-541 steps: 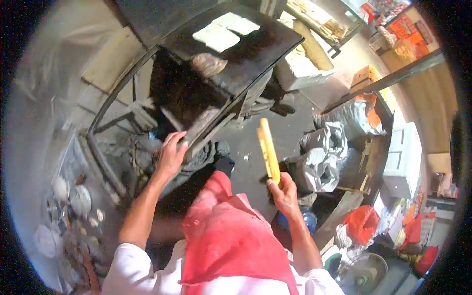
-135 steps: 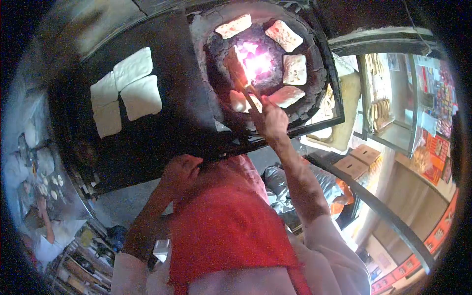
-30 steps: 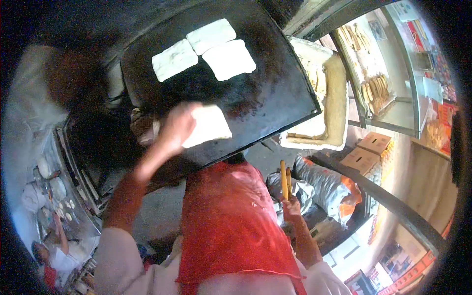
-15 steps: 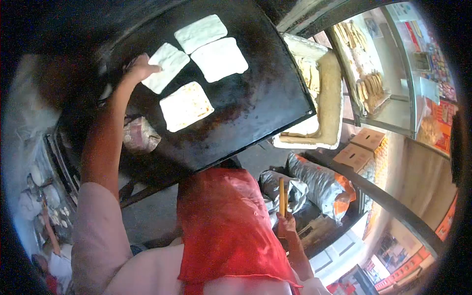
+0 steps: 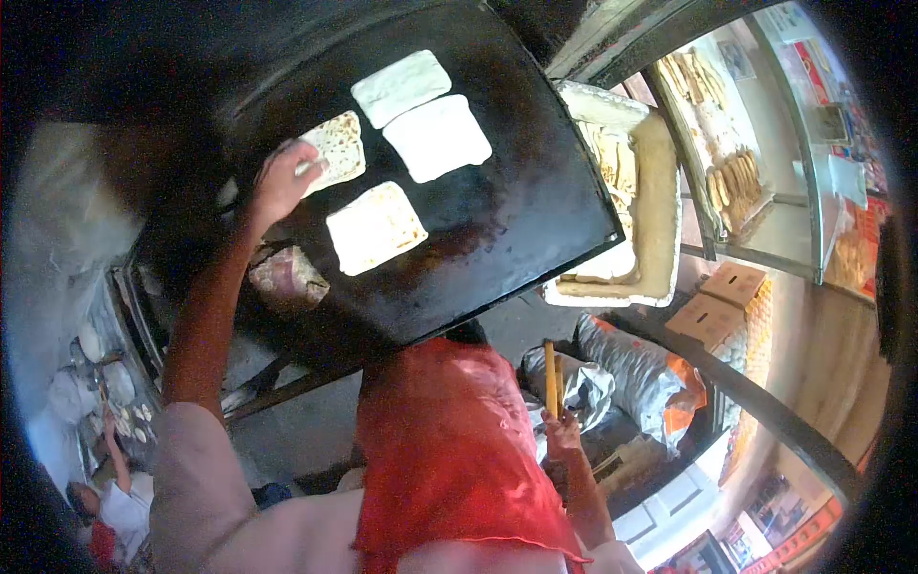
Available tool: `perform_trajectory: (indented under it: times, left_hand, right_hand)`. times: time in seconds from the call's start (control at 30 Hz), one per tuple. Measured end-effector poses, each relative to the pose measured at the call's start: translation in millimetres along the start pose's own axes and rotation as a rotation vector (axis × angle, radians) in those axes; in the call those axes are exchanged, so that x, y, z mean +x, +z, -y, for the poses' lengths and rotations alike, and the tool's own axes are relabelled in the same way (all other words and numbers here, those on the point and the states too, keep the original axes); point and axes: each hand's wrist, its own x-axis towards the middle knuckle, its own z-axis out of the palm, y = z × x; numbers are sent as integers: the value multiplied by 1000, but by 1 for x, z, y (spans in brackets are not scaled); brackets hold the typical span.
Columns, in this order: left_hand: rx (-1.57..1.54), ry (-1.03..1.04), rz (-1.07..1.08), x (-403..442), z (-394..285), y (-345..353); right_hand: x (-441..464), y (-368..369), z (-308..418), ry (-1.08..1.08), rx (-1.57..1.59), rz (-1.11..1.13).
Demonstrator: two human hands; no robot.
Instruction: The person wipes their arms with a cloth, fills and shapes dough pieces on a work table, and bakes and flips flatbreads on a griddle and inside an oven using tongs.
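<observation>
Several flat rectangular breads lie on a dark griddle (image 5: pixel 516 210). My left hand (image 5: pixel 285 182) is at the left edge of a brown-spotted bread (image 5: pixel 337 153), its fingers bent and touching it; whether they pinch it I cannot tell. Two pale breads, one at the back (image 5: pixel 402 88) and one just in front (image 5: pixel 438 138), lie side by side. Nearest me is a lightly browned bread (image 5: pixel 377 230), with a crumpled cloth (image 5: pixel 289 277) to its left. Low at the right, my right hand (image 5: pixel 563 432) is closed around yellow wooden tongs (image 5: pixel 552 380) pointing upward.
A pale box (image 5: pixel 660 201) holding baked breads stands right of the griddle. Beyond it is a glass case (image 5: pixel 784 143) with long breads. Silvery sacks (image 5: pixel 636 373) and cardboard boxes (image 5: pixel 708 311) are at the right. Another person (image 5: pixel 120 507) is at the lower left, by a work surface.
The bread at my left hand now shows a spotted face instead of a pale one. Earlier, that hand was over the nearest bread. The tongs, earlier over the coals, are now held low at the right.
</observation>
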Motion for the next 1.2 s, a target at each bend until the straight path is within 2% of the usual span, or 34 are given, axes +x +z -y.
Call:
perform_trajectory:
  times: [0.03,0.07,0.1,0.13,0.17,0.2,0.23,0.27,0.3,0.37,0.4,0.43,0.47,0.5,0.57,0.6,0.7,0.73,0.77,0.83,0.87,0.9,0.93,0.97,1.03,1.1,1.17,1.2]
  left_hand:
    - [-40,-18,-30,17,0,7]
    - [-39,44,-43,37,-1,12]
    - [-13,19,-35,62,0,20]
    - [10,-2,-24,89,2,31]
    - [30,-8,21,117,5,40]
    - [16,-22,-94,132,-8,49]
    - [73,-30,-84,153,-10,54]
    - [143,-115,-68,166,-11,62]
    - [218,-199,-53,175,-18,65]
    - [279,-181,-92,182,-7,75]
    - [331,-246,8,185,-4,74]
    - [388,-311,109,190,-1,72]
    - [262,-370,180,187,-6,65]
    - [221,-403,189,174,-25,56]
    - [405,-465,129,154,-64,44]
    - [230,-452,166,171,-7,64]
    - [287,-391,14,161,-1,69]
    - [289,-388,17,159,-6,66]
    - [272,-450,89,157,-12,63]
    - [256,-509,161,158,-8,62]
    - [108,-440,113,161,1,63]
    - [-37,-370,64,163,6,62]
    - [-71,-222,-49,153,-20,49]
    - [85,-82,-200,148,-36,41]
    - [196,71,-267,127,-69,26]
    - [342,72,-230,85,-116,28]
    - [335,-46,-66,64,-104,45]
    - [332,-157,37,56,-112,49]
  right_hand:
    - [-8,0,7,139,-18,3]
    - [17,-22,-54,209,60,50]
    - [41,-45,-116,277,142,94]
    - [21,-29,-90,152,94,-2]
    - [-16,-15,-33,107,-102,-37]
    - [-19,-21,-41,30,-173,-39]
    - [-27,-21,-33,-45,-247,-39]
    - [-34,-19,-23,70,-229,-109]
    - [-26,-27,-64,29,-70,-129]
    - [-46,-30,-39,-62,-148,-108]
    - [-49,-33,-40,-63,-138,-114]
    - [-52,-37,-45,68,-34,-86]
    - [-54,-38,-49,199,72,-51]
    - [-54,-37,-50,198,86,-47]
    - [-53,-34,-50,192,89,-8]
    - [-53,-33,-51,191,88,12]
    - [-37,-25,-68,137,-61,-49]
    - [-19,-35,-155,-436,-683,-108]
    - [-17,-34,-156,-434,-680,-109]
    - [-9,-31,-155,-247,-331,-22]
    - [-6,-30,-154,-249,-328,-24]
    - [-5,-30,-152,-58,-156,-39]
    - [-4,-27,-138,131,17,-51]
    - [-5,-23,-124,128,20,-46]
    - [-26,-10,-42,185,-67,-60]
    - [-23,-15,-39,150,-51,21]
    - [2,-18,-87,-187,-319,31]
    - [15,-15,-113,-213,-191,20]
